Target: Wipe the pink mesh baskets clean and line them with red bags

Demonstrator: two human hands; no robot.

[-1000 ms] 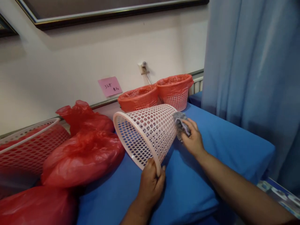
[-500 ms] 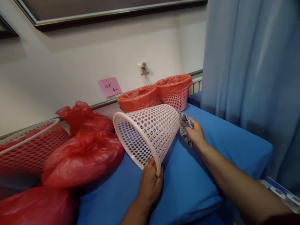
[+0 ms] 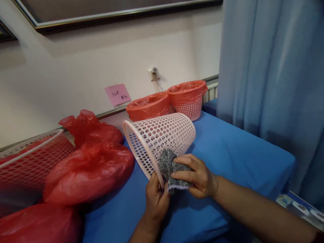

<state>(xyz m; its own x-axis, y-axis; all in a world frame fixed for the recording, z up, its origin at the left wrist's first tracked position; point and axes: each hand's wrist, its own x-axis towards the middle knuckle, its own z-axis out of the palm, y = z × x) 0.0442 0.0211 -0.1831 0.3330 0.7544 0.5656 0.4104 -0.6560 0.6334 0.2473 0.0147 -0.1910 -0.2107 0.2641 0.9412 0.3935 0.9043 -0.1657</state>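
A white perforated plastic wastebasket (image 3: 164,131) lies on its side over the blue-covered surface (image 3: 217,145), its mouth turned to the left. My left hand (image 3: 157,197) grips the near part of its rim, fingers inside the mouth and thumb outside. Bunched in my right hand (image 3: 197,175) is a grey speckled cloth (image 3: 168,163) with a pale edge. The cloth presses against the outer wall close to the rim, right beside my left thumb. Part of the basket's near side is hidden behind the cloth and both hands.
Two baskets lined with red bags, one nearer (image 3: 148,106) and one farther (image 3: 189,98), stand against the wall. Tied red plastic bags (image 3: 93,172) and another basket (image 3: 45,158) fill the left. A blue curtain (image 3: 265,67) hangs at the right.
My right hand has brought the cloth from the basket's closed end leftward and nearer, to the rim by my left hand. The basket has turned slightly in my left hand's grip.
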